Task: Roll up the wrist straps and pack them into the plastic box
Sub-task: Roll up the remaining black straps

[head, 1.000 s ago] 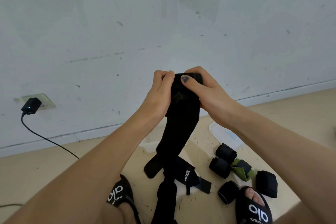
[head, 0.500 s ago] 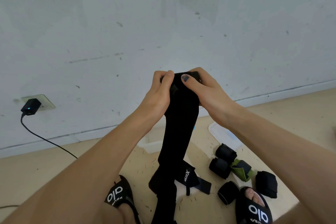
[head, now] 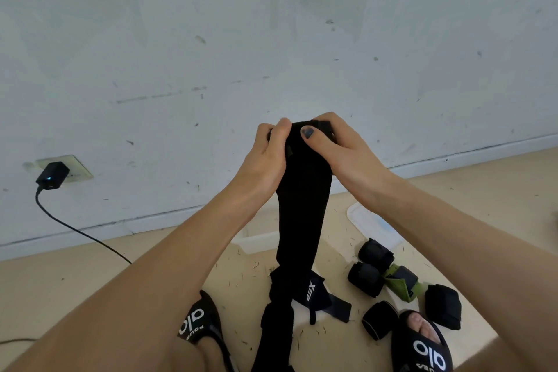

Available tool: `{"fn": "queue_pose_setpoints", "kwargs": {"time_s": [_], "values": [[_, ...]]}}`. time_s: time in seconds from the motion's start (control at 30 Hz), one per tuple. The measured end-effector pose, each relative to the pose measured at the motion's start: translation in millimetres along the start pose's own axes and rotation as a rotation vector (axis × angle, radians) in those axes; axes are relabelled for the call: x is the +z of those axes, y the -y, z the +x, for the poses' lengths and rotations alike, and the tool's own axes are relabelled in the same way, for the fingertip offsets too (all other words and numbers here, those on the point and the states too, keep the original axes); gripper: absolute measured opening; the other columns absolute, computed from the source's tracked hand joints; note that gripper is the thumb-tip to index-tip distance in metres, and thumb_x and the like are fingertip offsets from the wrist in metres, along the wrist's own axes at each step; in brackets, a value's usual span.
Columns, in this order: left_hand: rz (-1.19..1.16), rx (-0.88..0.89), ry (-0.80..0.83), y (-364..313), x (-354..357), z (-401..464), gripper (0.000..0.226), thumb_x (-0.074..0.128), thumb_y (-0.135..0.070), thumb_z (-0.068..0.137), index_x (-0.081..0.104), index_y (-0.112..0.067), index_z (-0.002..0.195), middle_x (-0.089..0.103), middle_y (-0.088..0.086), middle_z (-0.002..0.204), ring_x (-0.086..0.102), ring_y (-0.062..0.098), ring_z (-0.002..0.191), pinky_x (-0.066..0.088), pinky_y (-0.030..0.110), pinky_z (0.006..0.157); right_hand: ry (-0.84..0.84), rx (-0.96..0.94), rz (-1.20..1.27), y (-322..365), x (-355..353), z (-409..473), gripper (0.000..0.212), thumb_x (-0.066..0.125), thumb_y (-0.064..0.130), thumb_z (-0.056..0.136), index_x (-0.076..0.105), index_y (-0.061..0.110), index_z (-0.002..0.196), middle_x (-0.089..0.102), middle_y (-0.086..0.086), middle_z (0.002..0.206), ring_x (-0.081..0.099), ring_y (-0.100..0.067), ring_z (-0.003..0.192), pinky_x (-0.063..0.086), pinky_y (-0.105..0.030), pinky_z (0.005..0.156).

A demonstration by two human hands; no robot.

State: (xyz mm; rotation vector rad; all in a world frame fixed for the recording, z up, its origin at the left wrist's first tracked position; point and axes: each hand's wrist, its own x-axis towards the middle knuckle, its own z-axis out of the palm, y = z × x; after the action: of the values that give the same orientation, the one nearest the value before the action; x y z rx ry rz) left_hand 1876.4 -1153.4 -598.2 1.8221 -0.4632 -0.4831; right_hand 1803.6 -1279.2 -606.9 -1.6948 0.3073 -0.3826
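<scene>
Bare forearms, dark-painted right thumbnail [head: 307, 132], black slide sandals [head: 422, 344] with white "olo"-like lettering.

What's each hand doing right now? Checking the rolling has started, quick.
Left hand: grips the top end of the black wrist strap.
Right hand: grips the same end, thumb pressed on it.

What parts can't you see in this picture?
- Plastic box: head view, mostly hidden behind the left arm and the hanging strap.
- Strap's rolled top: covered by the left hand and right hand.
- Strap's lower end: cut off by the bottom edge.
- Lid: partly hidden by the right arm.
</scene>
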Motion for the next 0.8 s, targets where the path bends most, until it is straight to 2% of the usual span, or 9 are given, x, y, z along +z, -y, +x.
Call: {"fn": "queue_pose_setpoints", "kwargs": {"time_s": [0.03, 0.1, 0.2, 0.27, 0.37, 0.5, 0.6, 0.73, 0.8], "values": [[0.004, -0.021, 0.019, 0.1, -0.5, -0.1, 0.042, 0.029, -0.058, 0.105, 0.050, -0.023, 0.114, 0.058, -0.010, 0.102, 0.059, 0.000, 0.093, 0.042, 0.021, 0.074, 0.000, -0.026, -0.008, -0.6, 0.3, -1.1, 0.015, 0.056, 0.028, 0.104, 0.060, 0.015, 0.111, 0.063, 0.008, 0.093, 0.062, 0.001, 0.082, 0.051, -0.019, 0.075], [-0.010, -0.017, 0.028, 0.6, -1.5, 0.1, 0.042, 0.031, -0.059, 0.105, 0.052, -0.023, 0.112, 0.059, -0.010, 0.102, 0.060, 0.000, 0.093, 0.043, 0.022, 0.074, -0.001, -0.056, -0.013, -1.4, 0.9, -2.3, 0.012, 0.058, 0.026, 0.104, 0.060, 0.016, 0.112, 0.064, 0.007, 0.093, 0.063, 0.001, 0.084, 0.051, -0.018, 0.075], [-0.048, 0.047, -0.014, -1.0, -2.7, 2.1, 0.026, 0.039, -0.045, 0.106, 0.050, -0.022, 0.112, 0.058, -0.009, 0.096, 0.060, -0.005, 0.078, 0.045, 0.020, 0.069, 0.006, -0.031, 0.041, 0.9, 1.0, -1.4, 0.015, 0.059, 0.028, 0.103, 0.061, 0.019, 0.115, 0.068, 0.003, 0.101, 0.067, -0.006, 0.093, 0.057, -0.027, 0.084], [-0.033, 0.105, -0.034, 0.1, -2.8, 3.9, 0.018, 0.042, -0.037, 0.106, 0.047, -0.021, 0.113, 0.056, -0.008, 0.093, 0.056, -0.006, 0.070, 0.045, 0.017, 0.065, 0.033, 0.042, 0.081, 3.2, 1.0, -1.3, 0.016, 0.056, 0.037, 0.104, 0.062, 0.027, 0.115, 0.069, 0.012, 0.100, 0.070, -0.007, 0.095, 0.059, -0.034, 0.092], [0.005, 0.188, -0.037, 3.5, -3.1, 5.3, 0.012, 0.045, -0.030, 0.105, 0.045, -0.022, 0.113, 0.053, -0.006, 0.093, 0.052, -0.003, 0.070, 0.046, 0.014, 0.063, 0.028, 0.091, 0.085, 3.2, 2.5, -2.1, 0.022, 0.053, 0.045, 0.104, 0.064, 0.028, 0.113, 0.067, 0.015, 0.092, 0.071, -0.012, 0.091, 0.060, -0.045, 0.095], [-0.030, 0.162, -0.060, 3.6, -0.1, 1.9, 0.026, 0.039, -0.041, 0.108, 0.049, -0.017, 0.112, 0.056, -0.005, 0.092, 0.056, -0.006, 0.069, 0.044, 0.008, 0.060, -0.036, -0.010, 0.103, 2.0, 3.3, -1.9, 0.013, 0.060, 0.027, 0.103, 0.065, 0.018, 0.111, 0.067, 0.009, 0.089, 0.066, -0.007, 0.083, 0.057, -0.030, 0.079], [-0.048, 0.049, -0.045, 0.8, 1.1, -0.3, 0.046, 0.029, -0.058, 0.106, 0.052, -0.021, 0.121, 0.060, -0.012, 0.109, 0.059, -0.010, 0.089, 0.043, 0.007, 0.065, -0.039, -0.078, 0.088, 1.0, 4.4, -2.8, 0.012, 0.062, 0.020, 0.102, 0.064, 0.017, 0.114, 0.069, -0.001, 0.098, 0.067, -0.008, 0.088, 0.056, -0.023, 0.077], [-0.126, 0.035, -0.066, -1.7, 2.0, 2.3, 0.034, 0.037, -0.048, 0.107, 0.051, -0.020, 0.120, 0.061, -0.008, 0.106, 0.062, 0.000, 0.093, 0.046, 0.021, 0.072, -0.038, -0.038, 0.096, 2.8, 4.5, -2.2, 0.015, 0.063, 0.025, 0.101, 0.062, 0.022, 0.116, 0.069, 0.000, 0.103, 0.069, -0.007, 0.091, 0.058, -0.024, 0.077], [-0.122, 0.045, -0.050, -2.5, 1.7, 2.9, 0.023, 0.042, -0.040, 0.105, 0.049, -0.022, 0.117, 0.061, -0.006, 0.104, 0.063, 0.003, 0.089, 0.048, 0.022, 0.070, -0.015, 0.076, 0.115, 2.8, 4.2, -1.2, 0.022, 0.061, 0.038, 0.101, 0.061, 0.024, 0.118, 0.070, 0.002, 0.108, 0.071, -0.009, 0.096, 0.061, -0.034, 0.086]]}}
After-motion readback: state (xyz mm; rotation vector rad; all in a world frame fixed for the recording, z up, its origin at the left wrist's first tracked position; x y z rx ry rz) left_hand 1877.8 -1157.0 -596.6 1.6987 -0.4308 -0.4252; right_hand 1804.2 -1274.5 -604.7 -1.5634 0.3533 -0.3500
